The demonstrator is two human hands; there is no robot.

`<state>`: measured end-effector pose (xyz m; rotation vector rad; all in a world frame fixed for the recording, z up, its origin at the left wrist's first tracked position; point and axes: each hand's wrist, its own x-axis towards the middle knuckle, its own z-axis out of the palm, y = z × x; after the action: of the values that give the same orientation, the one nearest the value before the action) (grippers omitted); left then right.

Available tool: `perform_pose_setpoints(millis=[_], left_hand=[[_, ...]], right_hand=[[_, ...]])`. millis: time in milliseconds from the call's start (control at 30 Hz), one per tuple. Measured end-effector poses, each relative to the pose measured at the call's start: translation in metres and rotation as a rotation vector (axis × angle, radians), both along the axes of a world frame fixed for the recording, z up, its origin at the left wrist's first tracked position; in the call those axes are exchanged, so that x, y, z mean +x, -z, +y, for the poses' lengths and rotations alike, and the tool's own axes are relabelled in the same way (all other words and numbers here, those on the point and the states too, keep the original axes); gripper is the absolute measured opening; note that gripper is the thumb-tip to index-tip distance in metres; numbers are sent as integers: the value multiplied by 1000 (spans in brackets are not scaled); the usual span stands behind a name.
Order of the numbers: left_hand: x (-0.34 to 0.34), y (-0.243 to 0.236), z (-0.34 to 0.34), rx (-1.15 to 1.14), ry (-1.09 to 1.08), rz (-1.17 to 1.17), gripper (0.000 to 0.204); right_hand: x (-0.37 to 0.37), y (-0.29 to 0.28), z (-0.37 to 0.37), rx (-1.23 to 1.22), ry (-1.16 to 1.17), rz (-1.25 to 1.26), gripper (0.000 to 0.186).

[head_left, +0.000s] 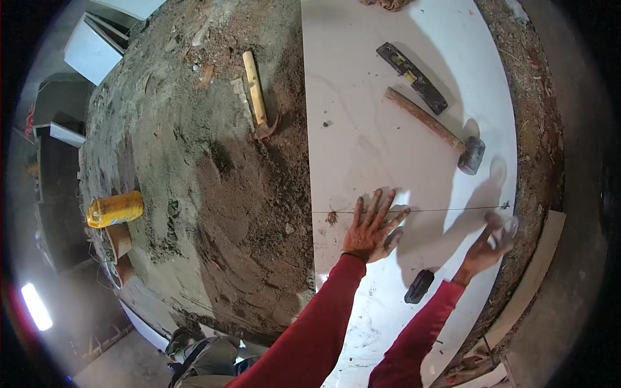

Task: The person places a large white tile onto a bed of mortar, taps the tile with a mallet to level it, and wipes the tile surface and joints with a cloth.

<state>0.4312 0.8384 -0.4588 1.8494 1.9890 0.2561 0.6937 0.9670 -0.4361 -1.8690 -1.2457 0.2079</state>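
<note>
left hand (pixel 365 240) splaying, grasping nothing; white tiles (pixel 349 84) meeting beneath its fingers; right hand (pixel 482 253) blurring, grip unreadable; mortar bed (pixel 252 200) left of fingers remaining untiled

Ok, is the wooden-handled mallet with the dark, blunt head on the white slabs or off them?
On: the mallet lies on the far white slab, whose surface shows all around it.

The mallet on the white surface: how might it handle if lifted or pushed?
The mallet probably feels top-heavy: its thick dark head outweighs the slim wooden handle. Pushed, it may slide, since the white surface looks smooth.
</note>
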Motion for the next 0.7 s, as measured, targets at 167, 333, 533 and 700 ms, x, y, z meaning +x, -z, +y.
perform_pose_setpoints(millis=[167, 333, 533, 700], left_hand=[[-2, -1, 0, -27, 20, -9, 75], [-2, -4, -1, -60, 30, -12, 70], [-3, -9, 1, -23, 8, -17, 62], [-2, -5, 1, -38, 12, -53, 57]], right_hand=[[28, 11, -49, -136, -29, -214, 37], [17, -13, -48, -342, -29, -284, 48], [-58, -63, -7, -18, 193, -595, 73], [-244, -18, 186, 192, -602, 18, 69]])
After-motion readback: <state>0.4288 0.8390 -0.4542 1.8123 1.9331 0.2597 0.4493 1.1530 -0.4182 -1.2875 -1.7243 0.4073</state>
